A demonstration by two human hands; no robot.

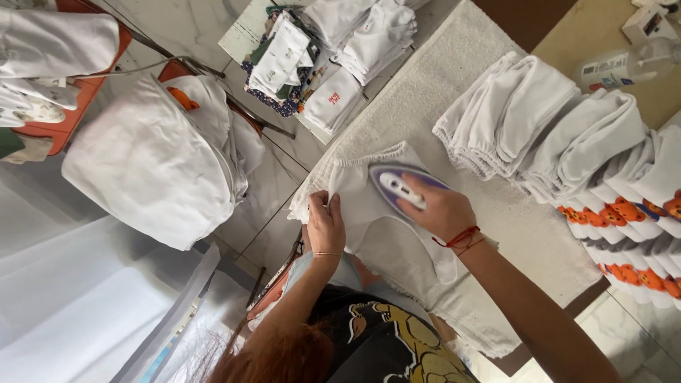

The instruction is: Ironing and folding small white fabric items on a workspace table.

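Ironing in progress on a white towel-covered table (496,213): right hand (443,209), red thread bracelet at the wrist, fingers wrapped shut around the handle of a purple and white iron (397,183) whose sole rests flat on a small white garment (369,206). Garment lies spread near the table's near-left edge, gathered elastic hem towards the far side. Left hand (325,225), fingers pressed together and flat, pins the garment's left edge down just beside the iron. To the right, rows of folded white garments (539,120), overlapping; nearer the edge, more folded pieces with orange printed figures (624,213). Clear spray bottle (624,67) lying on a tan surface beyond them. Far side: a stack of folded white and patterned clothing (312,64). Left, off the table: a bulging white sack (149,170) on orange chairs (71,120).
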